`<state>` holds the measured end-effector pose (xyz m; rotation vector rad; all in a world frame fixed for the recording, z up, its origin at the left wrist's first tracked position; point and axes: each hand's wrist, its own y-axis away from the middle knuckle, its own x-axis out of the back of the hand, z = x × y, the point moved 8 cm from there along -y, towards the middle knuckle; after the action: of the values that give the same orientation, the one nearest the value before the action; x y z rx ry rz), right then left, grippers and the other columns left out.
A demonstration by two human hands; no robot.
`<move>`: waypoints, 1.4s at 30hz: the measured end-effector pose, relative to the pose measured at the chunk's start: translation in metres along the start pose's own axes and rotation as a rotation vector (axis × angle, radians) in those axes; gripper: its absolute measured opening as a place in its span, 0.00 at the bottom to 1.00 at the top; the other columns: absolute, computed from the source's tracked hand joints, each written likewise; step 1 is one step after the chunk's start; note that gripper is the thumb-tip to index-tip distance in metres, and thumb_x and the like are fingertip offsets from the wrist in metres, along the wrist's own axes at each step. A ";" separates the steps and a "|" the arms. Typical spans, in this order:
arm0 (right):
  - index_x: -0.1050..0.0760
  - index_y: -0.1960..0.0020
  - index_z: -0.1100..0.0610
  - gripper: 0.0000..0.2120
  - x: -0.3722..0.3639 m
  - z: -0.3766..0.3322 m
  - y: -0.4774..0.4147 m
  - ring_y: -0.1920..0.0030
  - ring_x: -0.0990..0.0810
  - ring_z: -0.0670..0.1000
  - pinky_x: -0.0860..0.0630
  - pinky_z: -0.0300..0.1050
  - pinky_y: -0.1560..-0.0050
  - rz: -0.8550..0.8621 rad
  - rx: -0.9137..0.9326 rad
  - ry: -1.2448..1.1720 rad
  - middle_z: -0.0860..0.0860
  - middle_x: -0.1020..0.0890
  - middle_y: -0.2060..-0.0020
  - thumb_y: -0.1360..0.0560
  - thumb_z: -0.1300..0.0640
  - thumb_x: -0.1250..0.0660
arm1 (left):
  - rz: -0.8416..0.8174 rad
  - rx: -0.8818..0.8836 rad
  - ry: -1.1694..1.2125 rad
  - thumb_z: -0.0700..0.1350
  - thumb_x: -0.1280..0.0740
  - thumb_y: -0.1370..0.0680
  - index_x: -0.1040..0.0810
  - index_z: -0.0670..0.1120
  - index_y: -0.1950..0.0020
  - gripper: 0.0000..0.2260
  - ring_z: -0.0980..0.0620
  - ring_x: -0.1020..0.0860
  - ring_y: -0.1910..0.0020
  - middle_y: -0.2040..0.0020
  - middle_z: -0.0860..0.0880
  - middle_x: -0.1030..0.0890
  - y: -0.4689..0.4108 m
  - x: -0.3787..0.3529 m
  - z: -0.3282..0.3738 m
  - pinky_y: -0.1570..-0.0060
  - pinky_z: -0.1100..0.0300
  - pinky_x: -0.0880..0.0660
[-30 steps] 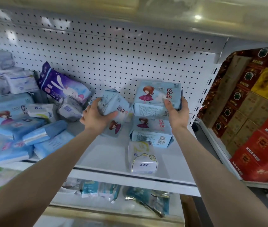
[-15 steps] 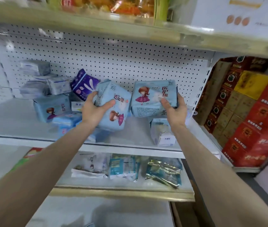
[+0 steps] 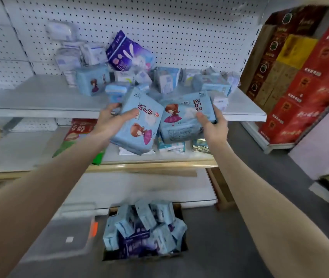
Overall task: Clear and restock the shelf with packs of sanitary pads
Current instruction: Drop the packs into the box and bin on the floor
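Observation:
My left hand [image 3: 110,120] grips a light blue pad pack with a cartoon girl [image 3: 139,125], tilted, in front of the white shelf [image 3: 45,111]. My right hand [image 3: 213,125] grips a second light blue pack of the same kind [image 3: 183,119] beside it. Both packs hang in the air just off the shelf's front edge. On the shelf lies a loose heap of pad packs, with a purple rabbit pack [image 3: 128,52] leaning on the pegboard and another blue girl pack [image 3: 92,80]. Down on the floor stands a cardboard box [image 3: 182,246] filled with several blue and purple packs.
Red and brown cartons [image 3: 300,77] are stacked on shelving at the right. A lower shelf [image 3: 159,157] holds snack bags and small packets. A clear plastic bin [image 3: 67,235] sits on the grey floor left of the box.
Both hands have pulled their packs back off the shelf and lower. The view has dropped, and the box on the floor has come into sight.

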<state>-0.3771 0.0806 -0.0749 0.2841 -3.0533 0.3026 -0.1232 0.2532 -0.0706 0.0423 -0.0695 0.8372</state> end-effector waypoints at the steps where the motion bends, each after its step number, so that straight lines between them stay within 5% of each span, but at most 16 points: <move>1: 0.29 0.29 0.55 0.25 -0.002 0.005 0.016 0.46 0.19 0.51 0.21 0.50 0.43 -0.012 -0.005 0.014 0.49 0.19 0.48 0.24 0.54 0.29 | 0.003 0.014 -0.005 0.46 0.24 0.28 0.26 0.47 0.39 0.20 0.56 0.20 0.63 0.51 0.46 0.19 0.011 0.008 -0.009 0.68 0.67 0.23; 5: 0.26 0.36 0.54 0.17 -0.017 0.043 0.063 0.52 0.18 0.47 0.19 0.38 0.53 -0.070 -0.042 0.062 0.47 0.18 0.51 0.24 0.57 0.29 | 0.018 0.107 -0.037 0.46 0.24 0.28 0.26 0.44 0.37 0.22 0.50 0.19 0.57 0.47 0.47 0.20 0.036 0.038 -0.067 0.58 0.61 0.21; 11: 0.29 0.30 0.57 0.23 -0.041 0.130 0.100 0.61 0.22 0.40 0.27 0.26 0.69 -0.135 -0.199 0.237 0.48 0.20 0.51 0.23 0.56 0.30 | 0.026 0.314 -0.175 0.50 0.24 0.29 0.28 0.43 0.35 0.26 0.43 0.20 0.50 0.45 0.43 0.21 0.052 0.067 -0.181 0.48 0.48 0.22; 16: 0.26 0.44 0.53 0.12 -0.063 0.220 0.126 0.56 0.20 0.49 0.24 0.32 0.60 -0.180 -0.308 0.351 0.47 0.21 0.56 0.25 0.56 0.29 | 0.018 0.506 -0.260 0.56 0.24 0.31 0.30 0.45 0.31 0.33 0.42 0.20 0.46 0.41 0.44 0.22 0.065 0.073 -0.284 0.44 0.44 0.22; 19: 0.26 0.36 0.50 0.20 -0.076 0.289 0.142 0.56 0.20 0.46 0.20 0.47 0.50 -0.219 -0.425 0.396 0.45 0.20 0.54 0.26 0.53 0.27 | -0.019 0.611 -0.257 0.55 0.24 0.29 0.27 0.44 0.35 0.28 0.44 0.17 0.51 0.45 0.44 0.18 0.075 0.067 -0.350 0.49 0.46 0.19; 22: 0.30 0.28 0.50 0.28 -0.082 0.355 0.155 0.51 0.19 0.50 0.19 0.49 0.50 -0.236 -0.555 0.433 0.47 0.20 0.49 0.27 0.51 0.27 | -0.013 0.689 -0.291 0.55 0.24 0.30 0.23 0.46 0.46 0.19 0.49 0.17 0.59 0.52 0.47 0.16 0.080 0.063 -0.411 0.63 0.57 0.18; 23: 0.32 0.27 0.51 0.29 -0.083 0.376 0.160 0.51 0.19 0.50 0.20 0.47 0.51 -0.245 -0.591 0.437 0.48 0.20 0.47 0.26 0.52 0.28 | -0.004 0.719 -0.295 0.58 0.23 0.33 0.24 0.47 0.45 0.24 0.49 0.17 0.60 0.53 0.47 0.17 0.084 0.063 -0.433 0.65 0.57 0.18; 25: 0.34 0.26 0.52 0.31 -0.084 0.415 0.170 0.47 0.19 0.51 0.20 0.47 0.48 -0.258 -0.658 0.451 0.51 0.21 0.41 0.26 0.52 0.28 | 0.029 0.786 -0.358 0.67 0.23 0.40 0.25 0.47 0.39 0.37 0.48 0.17 0.59 0.50 0.48 0.17 0.091 0.067 -0.476 0.62 0.54 0.18; 31: 0.35 0.26 0.49 0.32 -0.102 0.519 0.186 0.41 0.22 0.52 0.23 0.47 0.43 -0.305 -0.771 0.516 0.51 0.23 0.36 0.27 0.49 0.28 | 0.041 0.918 -0.429 0.70 0.26 0.42 0.27 0.51 0.34 0.41 0.44 0.19 0.47 0.42 0.49 0.21 0.080 0.079 -0.586 0.49 0.47 0.20; 38: 0.33 0.27 0.50 0.32 -0.132 0.612 0.214 0.38 0.23 0.53 0.24 0.53 0.37 -0.370 -0.806 0.599 0.52 0.24 0.36 0.28 0.47 0.27 | 0.019 0.950 -0.486 0.58 0.24 0.32 0.29 0.46 0.32 0.33 0.42 0.22 0.41 0.39 0.45 0.22 0.068 0.077 -0.673 0.39 0.45 0.25; 42: 0.33 0.26 0.51 0.32 -0.141 0.657 0.229 0.37 0.25 0.49 0.26 0.48 0.36 -0.326 -0.808 0.591 0.50 0.24 0.34 0.28 0.49 0.26 | -0.012 0.881 -0.384 0.55 0.22 0.33 0.28 0.49 0.31 0.33 0.48 0.22 0.40 0.37 0.50 0.22 0.061 0.068 -0.723 0.38 0.48 0.25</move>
<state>-0.3096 0.1951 -0.7726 0.5020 -2.2501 -0.7122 -0.0908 0.3914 -0.7855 1.0315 -0.0558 0.7851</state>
